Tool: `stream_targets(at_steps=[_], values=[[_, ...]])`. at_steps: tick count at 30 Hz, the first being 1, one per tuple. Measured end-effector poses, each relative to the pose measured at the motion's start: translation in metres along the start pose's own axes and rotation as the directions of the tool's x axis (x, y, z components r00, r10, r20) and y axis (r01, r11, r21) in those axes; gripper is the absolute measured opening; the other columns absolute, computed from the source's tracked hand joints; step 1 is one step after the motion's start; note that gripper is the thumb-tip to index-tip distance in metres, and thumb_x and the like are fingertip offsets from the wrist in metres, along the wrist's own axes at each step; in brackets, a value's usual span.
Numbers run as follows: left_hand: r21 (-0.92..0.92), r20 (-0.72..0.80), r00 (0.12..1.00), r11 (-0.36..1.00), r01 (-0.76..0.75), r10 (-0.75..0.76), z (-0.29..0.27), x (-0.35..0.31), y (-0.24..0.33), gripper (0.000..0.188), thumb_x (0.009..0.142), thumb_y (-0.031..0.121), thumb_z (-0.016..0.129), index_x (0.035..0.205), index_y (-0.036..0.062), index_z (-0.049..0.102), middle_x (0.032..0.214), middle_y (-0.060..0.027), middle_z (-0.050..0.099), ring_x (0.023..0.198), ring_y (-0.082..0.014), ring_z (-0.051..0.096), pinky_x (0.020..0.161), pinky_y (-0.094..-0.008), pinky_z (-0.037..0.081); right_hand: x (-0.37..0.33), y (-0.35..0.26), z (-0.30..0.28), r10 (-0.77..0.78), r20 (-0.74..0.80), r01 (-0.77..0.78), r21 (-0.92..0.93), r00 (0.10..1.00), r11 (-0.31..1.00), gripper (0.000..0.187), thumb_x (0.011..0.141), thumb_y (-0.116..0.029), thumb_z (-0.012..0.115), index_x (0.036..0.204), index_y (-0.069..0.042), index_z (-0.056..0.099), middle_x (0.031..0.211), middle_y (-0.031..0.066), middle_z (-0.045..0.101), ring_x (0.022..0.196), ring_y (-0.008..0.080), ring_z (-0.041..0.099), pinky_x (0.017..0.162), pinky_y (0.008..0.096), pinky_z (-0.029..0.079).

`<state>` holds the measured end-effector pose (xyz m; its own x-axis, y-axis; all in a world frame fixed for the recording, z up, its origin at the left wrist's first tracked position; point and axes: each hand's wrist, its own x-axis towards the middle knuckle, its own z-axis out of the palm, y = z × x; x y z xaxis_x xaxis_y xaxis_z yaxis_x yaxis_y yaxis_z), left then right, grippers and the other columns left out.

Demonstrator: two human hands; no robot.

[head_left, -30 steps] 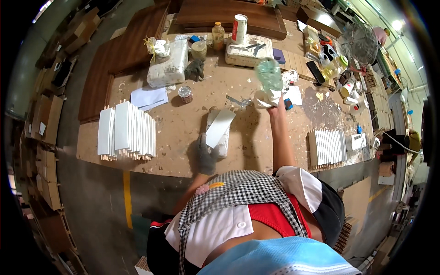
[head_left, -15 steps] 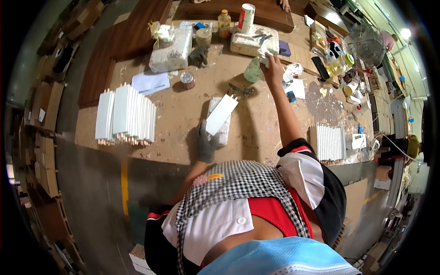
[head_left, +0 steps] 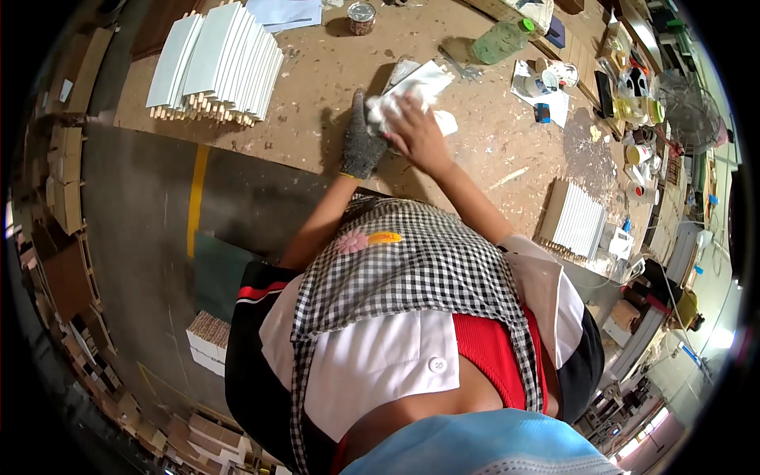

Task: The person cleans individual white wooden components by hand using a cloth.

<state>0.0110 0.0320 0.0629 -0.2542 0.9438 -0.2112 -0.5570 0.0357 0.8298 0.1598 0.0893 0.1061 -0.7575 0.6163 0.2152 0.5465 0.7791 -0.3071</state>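
Right grip [head_left: 418, 133] on white cloth [head_left: 429, 81], bottle (green-capped) [head_left: 502, 43] now released

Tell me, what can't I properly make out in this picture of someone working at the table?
- Head view: whatever lies directly under the white cloth, hidden by the cloth and right hand.
- Head view: how the gloved left hand grips, hidden by the cloth and right hand.
- Head view: the far end of the paper, cut off by the top edge.
- Head view: whether the fan is spinning; too small and dim.
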Motion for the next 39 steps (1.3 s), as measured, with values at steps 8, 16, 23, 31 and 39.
stream_targets(at_steps=[8, 16, 23, 31, 39], values=[[0.509, 0.062, 0.988, 0.847, -0.154, 0.142, -0.009, -0.005, -0.008, 0.092, 0.079, 0.003, 0.079, 0.153, 0.0035, 0.023, 0.139, -0.0171, 0.051, 0.123, -0.0260, 0.055, 0.101, -0.0382, 0.049, 0.020, 0.056, 0.010, 0.058, 0.031, -0.058, -0.022, 0.998, 0.998, 0.037, 0.095, -0.021, 0.059, 0.131, -0.014, 0.063, 0.139, 0.0147, 0.057, 0.134, 0.0322, 0.050, 0.113, 0.0550, 0.034], [0.250, 0.034, 0.990, 0.958, -0.141, 0.137, 0.003, -0.004, -0.014, 0.087, 0.082, -0.001, 0.076, 0.153, 0.0054, 0.026, 0.137, -0.0179, 0.050, 0.121, -0.0257, 0.055, 0.098, -0.0386, 0.051, 0.069, 0.112, 0.000, 0.278, -0.133, -0.294, -0.120, 0.951, 0.948, 0.029, 0.096, -0.024, 0.055, 0.121, -0.021, 0.069, 0.122, 0.0115, 0.067, 0.110, 0.0362, 0.063, 0.089, 0.0464, 0.053], [0.700, 0.017, 0.976, 0.694, -0.166, 0.217, -0.008, -0.001, -0.021, 0.079, 0.081, 0.006, 0.078, 0.149, 0.0030, 0.035, 0.132, -0.0167, 0.056, 0.119, -0.0250, 0.057, 0.099, -0.0371, 0.050, 0.046, 0.073, 0.002, 0.244, -0.158, -0.239, 0.048, 0.957, 0.970, 0.024, 0.089, -0.012, 0.063, 0.110, -0.018, 0.071, 0.111, 0.0175, 0.066, 0.094, 0.0362, 0.063, 0.088, 0.0518, 0.050], [0.581, 0.047, 0.971, 0.784, -0.218, 0.235, 0.004, -0.004, -0.016, 0.078, 0.078, 0.013, 0.082, 0.144, 0.0010, 0.041, 0.134, -0.0182, 0.054, 0.122, -0.0270, 0.055, 0.101, -0.0389, 0.049, -0.003, 0.192, 0.008, 0.657, -0.103, -0.635, 0.180, 0.747, 0.751, 0.021, 0.094, -0.016, 0.055, 0.099, -0.005, 0.072, 0.103, 0.0214, 0.069, 0.092, 0.0423, 0.064, 0.082, 0.0488, 0.050], [0.711, 0.002, 0.985, 0.693, -0.122, 0.171, 0.004, -0.003, -0.002, 0.075, 0.080, 0.016, 0.081, 0.144, 0.0032, 0.043, 0.125, -0.0161, 0.062, 0.114, -0.0251, 0.061, 0.098, -0.0378, 0.050, 0.018, 0.040, 0.000, 0.031, -0.179, -0.041, -0.052, 0.983, 0.998, 0.028, 0.092, -0.020, 0.064, 0.119, -0.018, 0.068, 0.132, 0.0070, 0.061, 0.131, 0.0310, 0.051, 0.108, 0.0458, 0.040]])
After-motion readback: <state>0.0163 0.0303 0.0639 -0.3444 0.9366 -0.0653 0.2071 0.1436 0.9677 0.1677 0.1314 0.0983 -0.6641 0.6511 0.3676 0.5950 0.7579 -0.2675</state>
